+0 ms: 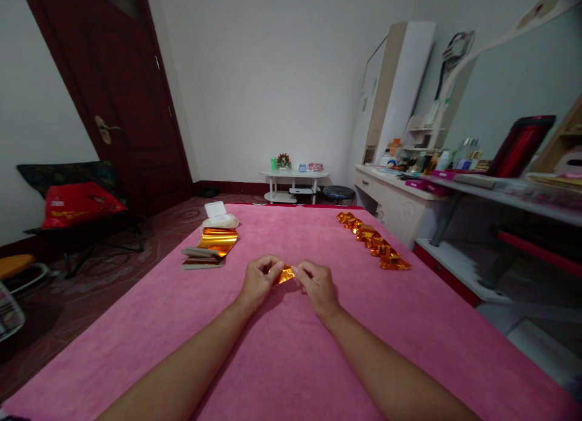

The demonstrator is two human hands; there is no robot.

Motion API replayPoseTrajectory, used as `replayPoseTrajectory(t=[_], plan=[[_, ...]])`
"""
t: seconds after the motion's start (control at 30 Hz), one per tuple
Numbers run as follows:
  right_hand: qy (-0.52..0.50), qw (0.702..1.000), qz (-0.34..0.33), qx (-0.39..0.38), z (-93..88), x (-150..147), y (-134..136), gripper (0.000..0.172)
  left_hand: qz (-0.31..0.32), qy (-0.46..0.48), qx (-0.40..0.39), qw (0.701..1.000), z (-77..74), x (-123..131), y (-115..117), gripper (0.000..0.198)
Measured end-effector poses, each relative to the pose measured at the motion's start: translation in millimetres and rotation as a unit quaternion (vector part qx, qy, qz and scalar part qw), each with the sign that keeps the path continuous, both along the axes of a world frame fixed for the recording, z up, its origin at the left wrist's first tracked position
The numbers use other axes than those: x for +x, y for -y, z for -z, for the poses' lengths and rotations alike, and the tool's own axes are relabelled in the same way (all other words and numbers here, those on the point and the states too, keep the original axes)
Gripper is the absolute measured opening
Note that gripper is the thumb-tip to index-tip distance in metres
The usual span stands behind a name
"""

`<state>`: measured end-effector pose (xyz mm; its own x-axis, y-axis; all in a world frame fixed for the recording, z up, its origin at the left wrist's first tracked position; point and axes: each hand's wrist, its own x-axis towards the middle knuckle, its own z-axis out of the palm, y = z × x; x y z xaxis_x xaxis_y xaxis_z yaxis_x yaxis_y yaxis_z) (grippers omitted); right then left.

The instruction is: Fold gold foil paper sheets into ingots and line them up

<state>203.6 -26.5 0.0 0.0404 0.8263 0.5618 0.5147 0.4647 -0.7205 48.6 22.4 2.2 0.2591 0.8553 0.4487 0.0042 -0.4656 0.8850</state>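
Note:
A small piece of shiny gold foil paper is stretched between my two hands, over the middle of the pink cloth. My left hand pinches its left end between thumb and fingers. At the right end, my right hand closes its thumb and fingertips on the foil. To the left lies a stack of gold foil sheets, beside greyish-brown sheets. A row of folded gold foil pieces runs along the right side of the cloth.
Behind the foil stack sits a white packet with a raised lid. A white side table and a dark round stool stand beyond the far edge. A cluttered desk flanks the right; a chair with a red bag is left.

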Motion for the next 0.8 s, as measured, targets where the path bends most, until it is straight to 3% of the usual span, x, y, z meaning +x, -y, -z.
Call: replayPoseTrajectory(t=[0.17, 0.3, 0.5, 0.8], plan=[[0.041, 0.999, -0.009, -0.005, 0.7, -1, -3, 0.020, 0.045, -0.017, -0.001, 0.999, 0.9, 1, 2, 0.023], [-0.005, 1.000, 0.010, 0.018, 0.8, 1, -6, 0.021, 0.068, -0.001, -0.031, 0.997, 3.3, 3, 0, 0.020], [-0.071, 0.996, 0.055, 0.021, 4.3, 9, -10, 0.022, 0.051, 0.052, -0.090, 0.993, 3.9, 3, -2, 0.028], [-0.131, 0.990, 0.002, -0.044, 2.3, 5, -11, 0.020, 0.017, 0.067, -0.106, 0.992, -0.3, -1, -4, 0.029]])
